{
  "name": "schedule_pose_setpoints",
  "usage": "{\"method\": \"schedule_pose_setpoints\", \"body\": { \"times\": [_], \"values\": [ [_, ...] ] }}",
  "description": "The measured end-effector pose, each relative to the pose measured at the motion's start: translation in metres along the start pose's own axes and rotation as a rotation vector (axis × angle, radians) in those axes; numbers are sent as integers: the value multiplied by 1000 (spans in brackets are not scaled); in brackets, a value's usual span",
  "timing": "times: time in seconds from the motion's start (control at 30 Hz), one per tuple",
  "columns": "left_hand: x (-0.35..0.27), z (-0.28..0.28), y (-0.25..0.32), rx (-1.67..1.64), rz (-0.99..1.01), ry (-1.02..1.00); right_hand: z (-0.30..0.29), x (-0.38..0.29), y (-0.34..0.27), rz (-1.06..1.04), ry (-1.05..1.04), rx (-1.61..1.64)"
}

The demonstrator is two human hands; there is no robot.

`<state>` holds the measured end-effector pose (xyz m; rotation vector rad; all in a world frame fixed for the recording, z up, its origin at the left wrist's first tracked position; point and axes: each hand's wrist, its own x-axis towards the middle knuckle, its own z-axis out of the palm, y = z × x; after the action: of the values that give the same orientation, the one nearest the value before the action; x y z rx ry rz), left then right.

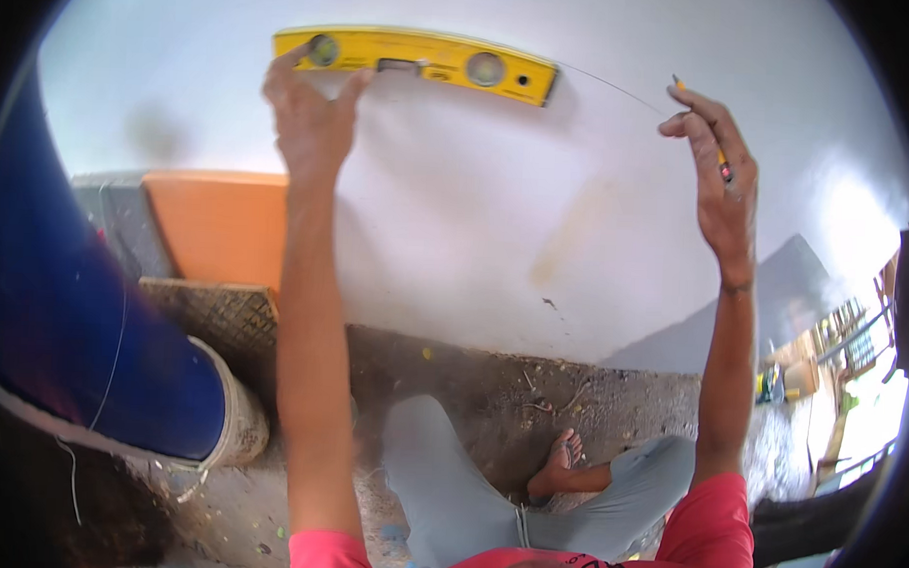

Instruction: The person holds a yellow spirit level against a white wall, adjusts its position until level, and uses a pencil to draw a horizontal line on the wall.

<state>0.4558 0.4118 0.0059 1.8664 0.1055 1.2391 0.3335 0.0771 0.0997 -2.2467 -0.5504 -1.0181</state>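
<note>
A yellow spirit level lies against a white wall, its left end slightly higher in the picture than its right. My left hand grips its left part, with a finger beside the round end vial and the thumb at the lower edge. From the level's right end a thin dark line runs along the wall towards my right hand. That hand holds a yellow pencil between its fingers, apart from the level. The pencil's dark tip sticks out above the fingertips.
At the left are a large blue cylindrical object and a dirty whitish bucket. An orange panel, a grey panel and a patterned board stand by the wall. My bent legs rest above dirty ground.
</note>
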Motion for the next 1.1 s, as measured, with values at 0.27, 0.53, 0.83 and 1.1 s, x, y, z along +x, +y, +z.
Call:
{"method": "schedule_pose_setpoints", "body": {
  "times": [0.27,0.53,0.83,1.1],
  "values": [
    [49,4,-73,193,91,35,-80,-151,81,327,-94,-297],
    [78,4,-123,-1,99,-90,-41,-84,103,-180,106,-357],
    [-41,-43,-32,151,265,-3,23,-130,133,107,73,-12],
    [-229,-23,-3,1,38,-601,42,-259,101,936,414,1245]
  ]
}}
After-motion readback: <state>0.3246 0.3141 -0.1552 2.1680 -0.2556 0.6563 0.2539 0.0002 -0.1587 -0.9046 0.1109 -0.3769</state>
